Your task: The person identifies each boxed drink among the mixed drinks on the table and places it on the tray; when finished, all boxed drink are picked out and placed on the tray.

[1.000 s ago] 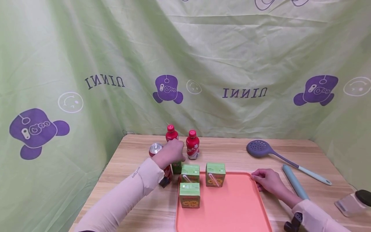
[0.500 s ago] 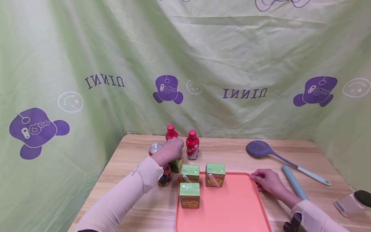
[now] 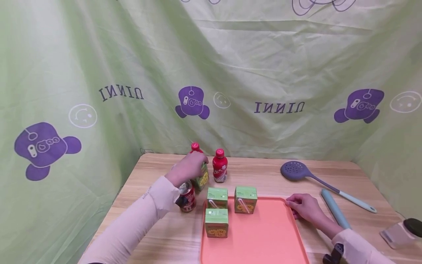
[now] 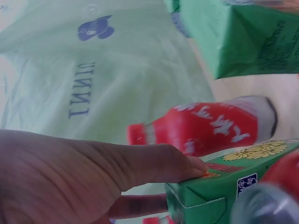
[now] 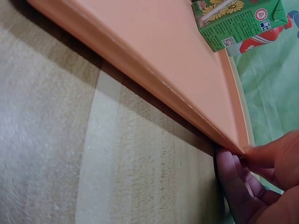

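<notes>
In the head view my left hand (image 3: 188,167) grips a green juice box (image 3: 202,179) by its top, thumb on one side and fingers on the other. The left wrist view shows the thumb (image 4: 173,163) pressed on this box's flower-printed face. A red soda can (image 3: 187,198) stands just in front of it, and red bottles (image 3: 219,167) stand behind and beside it. My right hand (image 3: 304,206) pinches the far right corner of a pink tray (image 3: 257,238); the right wrist view shows its thumb and fingers at the rim. Three more juice boxes (image 3: 245,200) stand on the tray.
To the right lie a slotted skimmer (image 3: 295,171) with a long handle and a blue-grey rod (image 3: 335,209). A clear jar with a black lid (image 3: 400,233) lies near the table's right edge. A green curtain (image 3: 263,139) hangs behind the wooden table (image 3: 158,238).
My left hand has drawn the juice box up and back from behind the front can, so more of its printed side shows. The right hand stays at the tray corner.
</notes>
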Demonstrator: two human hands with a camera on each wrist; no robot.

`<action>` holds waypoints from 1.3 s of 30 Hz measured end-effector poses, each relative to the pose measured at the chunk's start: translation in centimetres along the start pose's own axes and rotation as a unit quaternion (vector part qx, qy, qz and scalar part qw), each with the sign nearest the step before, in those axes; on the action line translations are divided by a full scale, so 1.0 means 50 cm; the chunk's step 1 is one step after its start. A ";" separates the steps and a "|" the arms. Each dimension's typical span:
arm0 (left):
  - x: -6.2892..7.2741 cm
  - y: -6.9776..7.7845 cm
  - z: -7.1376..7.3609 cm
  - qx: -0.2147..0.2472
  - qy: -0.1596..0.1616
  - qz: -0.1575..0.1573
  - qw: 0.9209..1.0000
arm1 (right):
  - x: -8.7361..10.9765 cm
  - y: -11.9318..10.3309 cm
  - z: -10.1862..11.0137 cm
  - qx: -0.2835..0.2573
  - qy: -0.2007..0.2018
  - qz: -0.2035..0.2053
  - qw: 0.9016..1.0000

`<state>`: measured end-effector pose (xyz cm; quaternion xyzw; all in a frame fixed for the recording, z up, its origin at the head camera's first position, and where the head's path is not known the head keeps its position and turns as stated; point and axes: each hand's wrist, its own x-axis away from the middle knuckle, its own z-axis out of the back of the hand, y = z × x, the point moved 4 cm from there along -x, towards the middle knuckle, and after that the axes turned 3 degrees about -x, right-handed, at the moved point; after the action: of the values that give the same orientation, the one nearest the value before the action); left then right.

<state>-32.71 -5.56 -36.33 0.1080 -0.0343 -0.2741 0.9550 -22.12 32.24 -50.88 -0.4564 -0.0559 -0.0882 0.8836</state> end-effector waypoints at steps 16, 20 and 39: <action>0.049 0.004 0.100 -0.028 0.033 -0.033 0.999 | 0.003 -0.001 0.000 -0.004 0.006 0.010 1.000; 0.056 0.006 0.106 -0.029 0.035 -0.037 0.998 | 0.003 -0.001 -0.001 -0.006 0.006 0.007 1.000; 0.101 0.077 0.175 -0.022 0.068 -0.107 0.992 | 0.003 -0.001 0.000 0.004 0.007 0.010 1.000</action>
<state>-27.54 -6.70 -26.89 0.1081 0.0482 -0.3672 0.9226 -22.00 32.22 -50.83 -0.4524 -0.0454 -0.0819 0.8869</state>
